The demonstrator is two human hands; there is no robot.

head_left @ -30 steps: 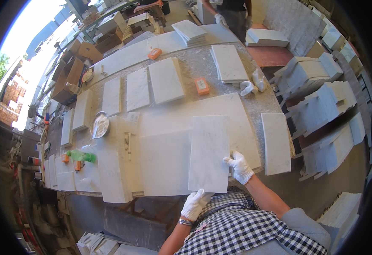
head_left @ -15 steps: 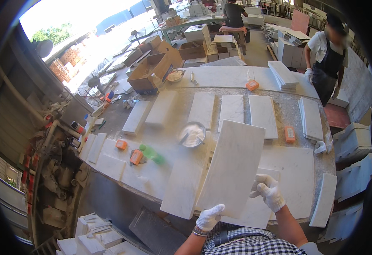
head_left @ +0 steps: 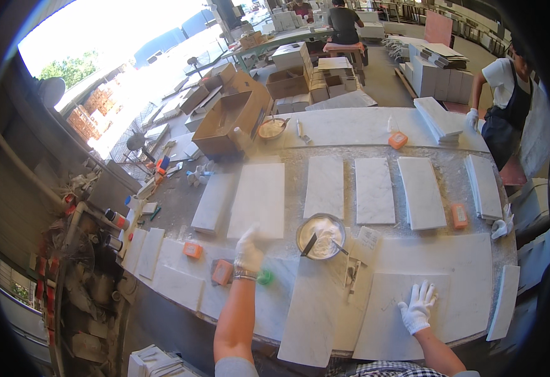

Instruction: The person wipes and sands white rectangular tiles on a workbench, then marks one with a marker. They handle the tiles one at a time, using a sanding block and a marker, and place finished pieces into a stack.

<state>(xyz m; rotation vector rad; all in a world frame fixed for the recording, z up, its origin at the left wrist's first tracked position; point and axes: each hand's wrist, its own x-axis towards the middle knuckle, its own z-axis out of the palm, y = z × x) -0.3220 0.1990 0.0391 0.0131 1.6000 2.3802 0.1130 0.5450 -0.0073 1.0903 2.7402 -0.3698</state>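
Note:
My left hand (head_left: 248, 251), in a white glove with a watch at the wrist, reaches over the table at the lower edge of a white marble slab (head_left: 257, 198). Motion blurs its fingers, so its grip is unclear. The green bottle (head_left: 265, 277) is mostly hidden behind that wrist. My gloved right hand (head_left: 419, 306) lies spread on a pale slab (head_left: 375, 336) with faint marks on it. Between the hands, a bowl of white paste (head_left: 322, 234) with two spreading tools stands at the far end of a long marble slab (head_left: 312, 308).
Several marble slabs (head_left: 375, 188) lie in a row beyond the bowl. Orange boxes (head_left: 223, 271) dot the dusty table. An open carton (head_left: 231, 122) stands at the far left. A co-worker (head_left: 507, 107) in a dark apron stands at the far right.
The large slab held up before me is out of my right hand. My left hand has swung forward and left; my right hand has lowered flat onto a slab. The view has shifted.

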